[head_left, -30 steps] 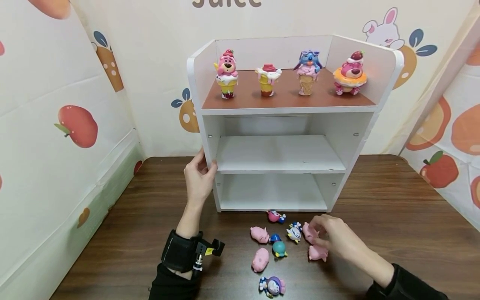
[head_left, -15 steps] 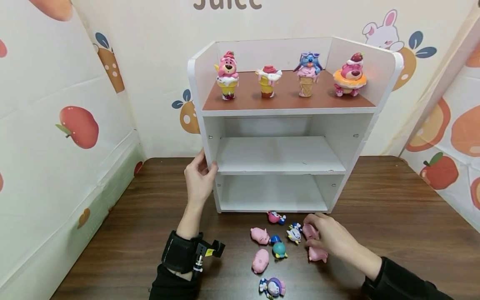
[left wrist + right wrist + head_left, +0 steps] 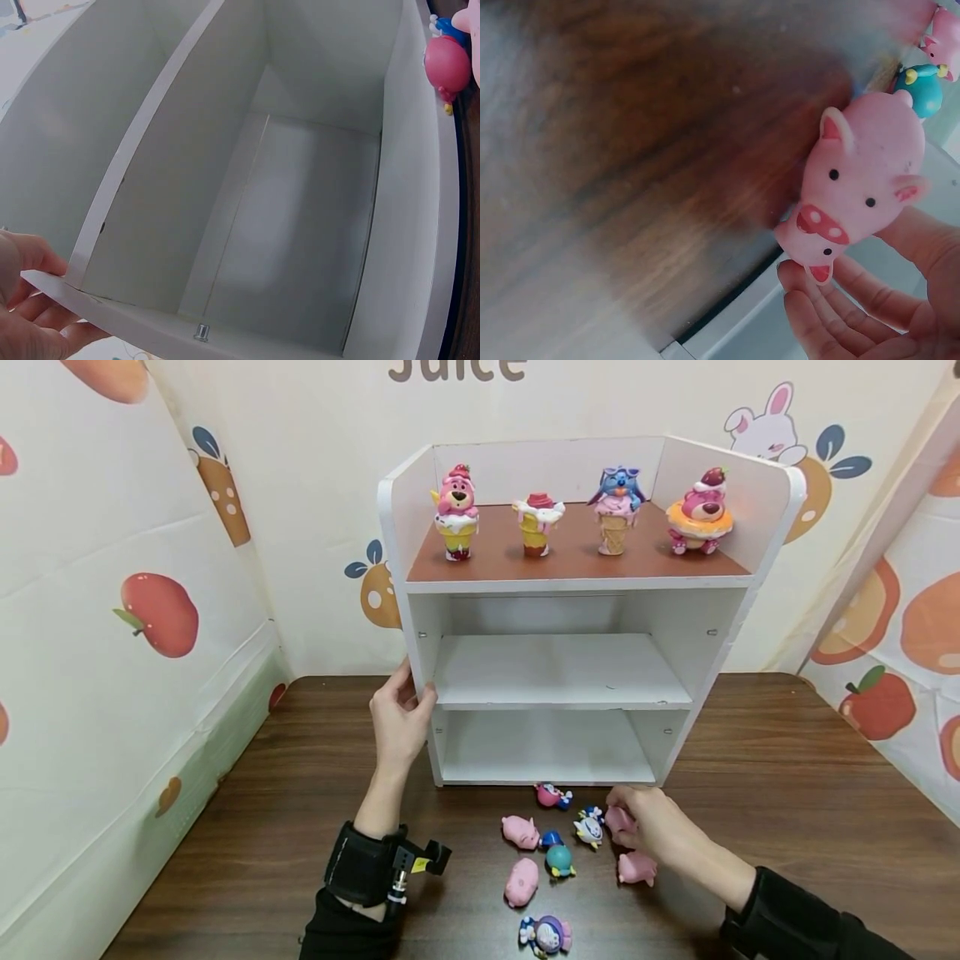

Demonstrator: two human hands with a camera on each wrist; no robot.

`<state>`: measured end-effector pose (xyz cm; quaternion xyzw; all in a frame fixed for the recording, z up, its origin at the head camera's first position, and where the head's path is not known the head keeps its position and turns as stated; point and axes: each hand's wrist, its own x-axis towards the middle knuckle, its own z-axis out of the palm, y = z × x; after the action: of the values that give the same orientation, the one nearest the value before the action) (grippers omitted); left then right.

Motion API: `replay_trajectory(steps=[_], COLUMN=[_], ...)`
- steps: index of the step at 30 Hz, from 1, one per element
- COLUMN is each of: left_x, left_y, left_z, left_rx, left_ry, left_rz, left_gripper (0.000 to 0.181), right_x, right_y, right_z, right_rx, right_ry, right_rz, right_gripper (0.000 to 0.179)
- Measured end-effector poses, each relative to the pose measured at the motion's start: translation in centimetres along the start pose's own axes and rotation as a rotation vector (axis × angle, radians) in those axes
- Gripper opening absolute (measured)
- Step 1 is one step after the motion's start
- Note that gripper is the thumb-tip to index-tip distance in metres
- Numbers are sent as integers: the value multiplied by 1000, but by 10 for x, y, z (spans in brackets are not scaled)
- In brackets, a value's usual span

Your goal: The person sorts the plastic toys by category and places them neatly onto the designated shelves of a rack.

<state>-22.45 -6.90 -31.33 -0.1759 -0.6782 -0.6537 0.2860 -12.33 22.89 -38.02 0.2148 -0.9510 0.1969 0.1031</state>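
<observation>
My left hand [image 3: 401, 718] grips the left side edge of a white shelf unit [image 3: 562, 705], thumb in front and fingers behind. The left wrist view shows the same fingers [image 3: 52, 315] around the panel. On the table, my right hand [image 3: 660, 827] pinches a pink toy pig [image 3: 619, 824] near the unit's front right corner; part of the pig is hidden by the fingers. Just nearer lies another pink pig [image 3: 637, 867], which in the right wrist view partly covers the held pig [image 3: 810, 251]. Left of the right hand lies a small white-and-blue figure [image 3: 588, 828].
More pink pigs [image 3: 521, 882], a teal figure with a blue cap [image 3: 558, 858], a pink-and-blue figure [image 3: 552, 796] and a purple figure [image 3: 546, 935] lie on the table. Several ice-cream-style figurines [image 3: 613, 514] stand on the unit's brown top shelf.
My right hand has shifted slightly left and its thumb has closed in on the far pig. The left hand keeps its hold on the shelf unit. The toys lie as before.
</observation>
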Motion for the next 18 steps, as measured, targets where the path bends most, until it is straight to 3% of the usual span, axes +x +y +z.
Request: replay_trajectory(steps=[18], left_x=[-1], left_y=[0], left_z=[0], left_rx=[0], left_ry=[1], left_rz=[12], left_gripper=[45], right_x=[11], right_y=[-18], right_z=[-52], right_rx=[-2], right_ry=[62], right_rz=[-32], right_gripper=[20])
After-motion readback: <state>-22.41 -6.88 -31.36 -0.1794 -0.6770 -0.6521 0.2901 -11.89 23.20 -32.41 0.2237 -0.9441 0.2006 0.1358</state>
